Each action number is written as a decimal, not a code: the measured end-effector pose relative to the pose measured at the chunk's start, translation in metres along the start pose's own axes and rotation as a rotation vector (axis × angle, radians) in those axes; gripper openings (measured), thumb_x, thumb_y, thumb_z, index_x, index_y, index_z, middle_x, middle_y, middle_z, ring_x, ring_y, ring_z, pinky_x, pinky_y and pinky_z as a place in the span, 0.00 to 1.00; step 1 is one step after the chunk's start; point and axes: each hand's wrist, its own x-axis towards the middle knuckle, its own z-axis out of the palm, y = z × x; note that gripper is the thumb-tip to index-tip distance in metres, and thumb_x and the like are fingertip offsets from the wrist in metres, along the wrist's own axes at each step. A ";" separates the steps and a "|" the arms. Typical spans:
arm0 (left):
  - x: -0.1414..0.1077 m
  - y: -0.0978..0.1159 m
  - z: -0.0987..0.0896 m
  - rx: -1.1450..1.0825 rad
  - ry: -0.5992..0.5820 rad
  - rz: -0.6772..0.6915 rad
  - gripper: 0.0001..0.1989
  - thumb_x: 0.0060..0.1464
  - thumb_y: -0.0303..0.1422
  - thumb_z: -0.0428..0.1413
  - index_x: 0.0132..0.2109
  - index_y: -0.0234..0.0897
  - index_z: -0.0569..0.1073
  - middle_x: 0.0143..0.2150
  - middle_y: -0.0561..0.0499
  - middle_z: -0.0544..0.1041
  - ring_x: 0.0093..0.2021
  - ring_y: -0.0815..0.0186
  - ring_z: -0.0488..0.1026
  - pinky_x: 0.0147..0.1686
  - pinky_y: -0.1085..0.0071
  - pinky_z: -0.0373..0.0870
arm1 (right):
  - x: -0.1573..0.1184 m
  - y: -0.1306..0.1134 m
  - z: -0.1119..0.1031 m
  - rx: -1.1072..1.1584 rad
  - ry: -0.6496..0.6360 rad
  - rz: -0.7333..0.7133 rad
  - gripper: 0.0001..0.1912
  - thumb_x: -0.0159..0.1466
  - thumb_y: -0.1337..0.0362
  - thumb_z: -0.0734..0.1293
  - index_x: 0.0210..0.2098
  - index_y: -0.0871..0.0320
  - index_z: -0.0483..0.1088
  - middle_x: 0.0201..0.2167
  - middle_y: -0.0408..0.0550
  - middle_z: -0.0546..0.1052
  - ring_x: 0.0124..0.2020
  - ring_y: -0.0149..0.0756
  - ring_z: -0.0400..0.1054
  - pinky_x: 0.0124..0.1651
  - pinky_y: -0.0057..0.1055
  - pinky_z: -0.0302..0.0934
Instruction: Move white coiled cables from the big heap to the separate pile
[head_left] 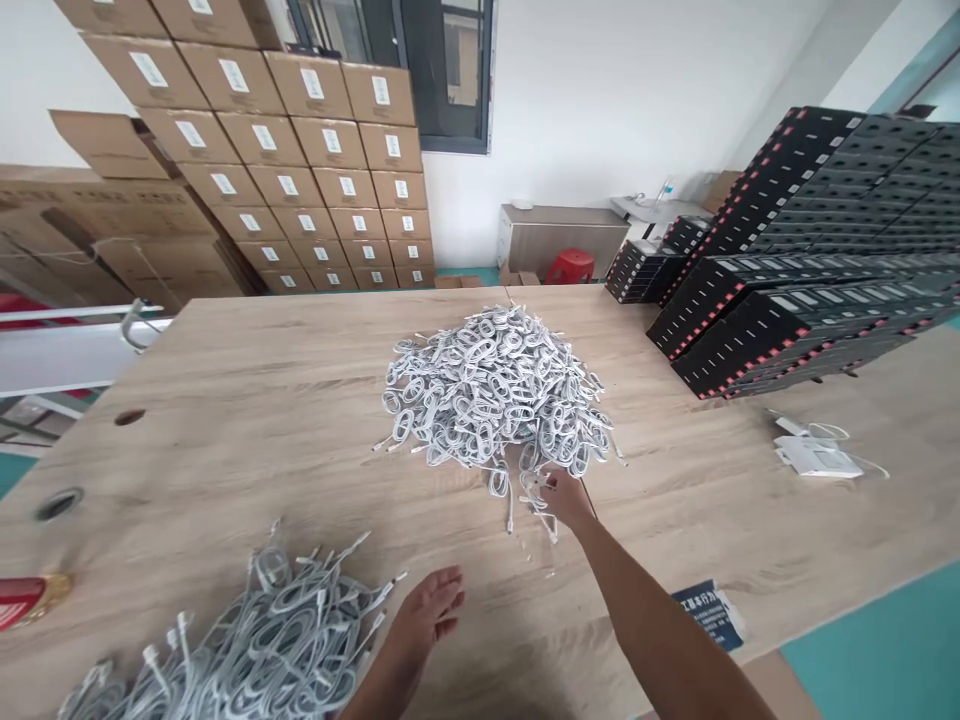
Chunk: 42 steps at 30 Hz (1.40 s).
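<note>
Head view: cable pile [491, 395] sitting mid-table [247, 400], directly ahead of the right hand [564, 497], which is pinching 1 coil at the pile's near edge. Left hand [426, 612] lying spread, empty, beside the second pile [247, 640], farther off. Pinched coil's axis is hard to make out; fingertips partly hidden.
</note>
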 end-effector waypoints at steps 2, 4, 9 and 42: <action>-0.003 -0.012 -0.008 -0.026 0.046 0.002 0.40 0.36 0.61 0.65 0.51 0.38 0.78 0.59 0.36 0.78 0.57 0.47 0.77 0.49 0.57 0.74 | -0.012 0.002 -0.003 0.136 0.023 0.000 0.05 0.58 0.65 0.65 0.27 0.56 0.71 0.24 0.40 0.71 0.30 0.35 0.67 0.34 0.29 0.55; -0.008 -0.017 -0.016 -0.044 0.127 0.036 0.45 0.36 0.62 0.64 0.56 0.38 0.74 0.63 0.34 0.74 0.62 0.46 0.72 0.54 0.56 0.73 | -0.031 -0.014 0.005 0.278 0.011 -0.001 0.05 0.56 0.65 0.65 0.25 0.56 0.70 0.22 0.39 0.70 0.29 0.35 0.66 0.32 0.29 0.55; -0.039 -0.018 -0.054 0.337 0.755 0.604 0.44 0.54 0.58 0.56 0.70 0.40 0.59 0.76 0.36 0.51 0.75 0.46 0.51 0.70 0.47 0.59 | -0.104 -0.120 0.082 0.458 -0.226 -0.123 0.01 0.54 0.67 0.69 0.28 0.57 0.72 0.26 0.41 0.75 0.32 0.35 0.69 0.34 0.28 0.59; 0.154 0.152 0.055 0.476 0.352 0.398 0.16 0.59 0.46 0.60 0.41 0.36 0.74 0.34 0.53 0.75 0.35 0.66 0.72 0.43 0.62 0.72 | -0.018 0.028 -0.023 1.425 -0.197 0.279 0.15 0.52 0.54 0.71 0.36 0.55 0.76 0.29 0.47 0.76 0.29 0.39 0.71 0.37 0.37 0.70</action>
